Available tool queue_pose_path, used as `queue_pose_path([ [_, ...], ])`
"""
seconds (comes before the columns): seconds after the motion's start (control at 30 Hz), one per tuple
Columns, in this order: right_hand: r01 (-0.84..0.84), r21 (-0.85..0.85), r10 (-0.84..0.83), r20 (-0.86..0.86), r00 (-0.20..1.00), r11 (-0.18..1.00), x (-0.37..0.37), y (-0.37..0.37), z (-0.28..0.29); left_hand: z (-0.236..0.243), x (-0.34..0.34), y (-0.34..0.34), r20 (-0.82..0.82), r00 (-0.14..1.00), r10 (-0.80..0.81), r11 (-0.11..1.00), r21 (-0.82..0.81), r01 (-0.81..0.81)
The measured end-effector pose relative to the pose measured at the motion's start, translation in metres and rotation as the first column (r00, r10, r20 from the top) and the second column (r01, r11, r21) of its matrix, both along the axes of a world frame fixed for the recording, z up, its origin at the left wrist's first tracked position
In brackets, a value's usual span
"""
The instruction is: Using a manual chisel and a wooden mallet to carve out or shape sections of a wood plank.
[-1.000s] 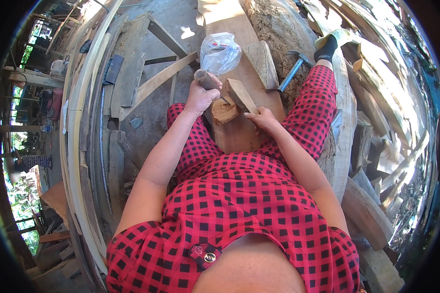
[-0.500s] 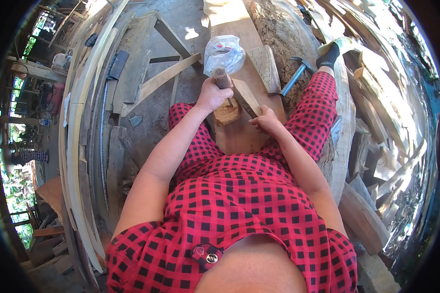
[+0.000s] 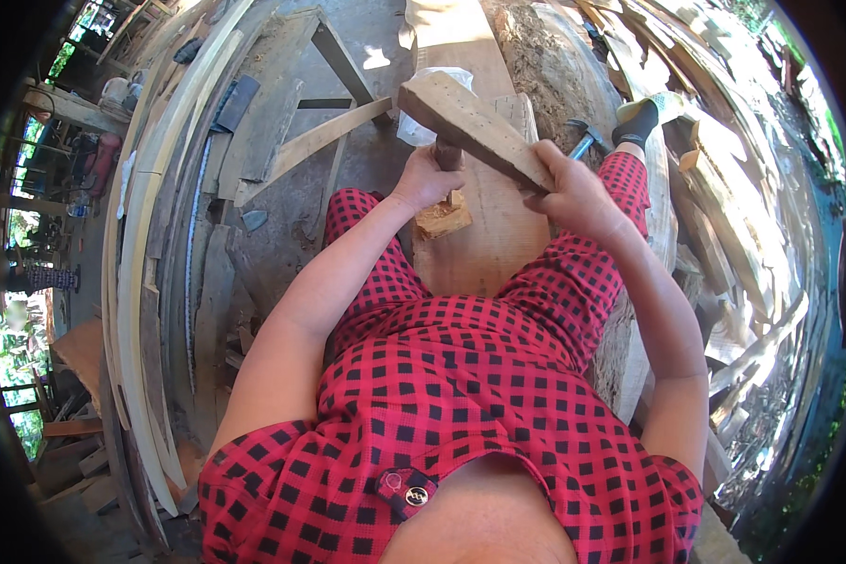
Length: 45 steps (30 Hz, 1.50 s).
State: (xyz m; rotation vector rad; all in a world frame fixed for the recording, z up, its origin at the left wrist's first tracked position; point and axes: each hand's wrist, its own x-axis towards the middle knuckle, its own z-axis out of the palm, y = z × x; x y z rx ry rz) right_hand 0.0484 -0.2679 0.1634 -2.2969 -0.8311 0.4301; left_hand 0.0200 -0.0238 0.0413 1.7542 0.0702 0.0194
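Wooden block (image 3: pixel 442 222) seems only partly cut, left hand (image 3: pixel 423 180) clamped on a handle (image 3: pixel 448 156) above it, right hand (image 3: pixel 578 195) around a wooden club (image 3: pixel 477 129).

No word or number can be read with certainty here. On the red-and-black checked shirt (image 3: pixel 442 395) there is a round button (image 3: pixel 417 496), and its dark face carries a small light mark, like crossing strokes. The tab (image 3: pixel 397 498) under this button shows also a faint round outline, too small to make out.
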Motion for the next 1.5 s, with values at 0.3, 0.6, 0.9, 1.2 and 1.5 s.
queue_pose_path([
  [0.3, 0.109, 0.156, -0.14, 0.2, 0.97, 0.982, -0.007, 0.01, 0.04, -0.001, 0.004, 0.002, 0.014, 0.999, -0.032, 0.998, -0.061, 0.032],
  [0.6, 0.131, 0.325, -0.161, 0.066, 0.985, 0.937, 0.0, 0.009, 0.045, 0.002, -0.002, 0.011, 0.029, 0.999, -0.017, 0.988, -0.151, 0.022],
  [0.9, 0.447, 0.338, -0.226, -0.529, 0.818, 0.828, -0.023, 0.008, -0.041, 0.003, -0.001, 0.007, 0.044, 0.999, 0.028, 0.993, 0.117, -0.033],
  [1.2, 0.601, 0.164, -0.282, -0.767, 0.577, 0.782, -0.044, 0.003, -0.148, 0.01, -0.009, -0.002, 0.23, 0.964, 0.134, 0.958, 0.22, -0.185],
  [1.5, 0.42, 0.166, -0.181, -0.721, 0.669, 0.892, -0.037, 0.003, -0.174, 0.027, -0.016, -0.009, 0.165, 0.965, 0.202, 0.943, 0.232, -0.237],
])
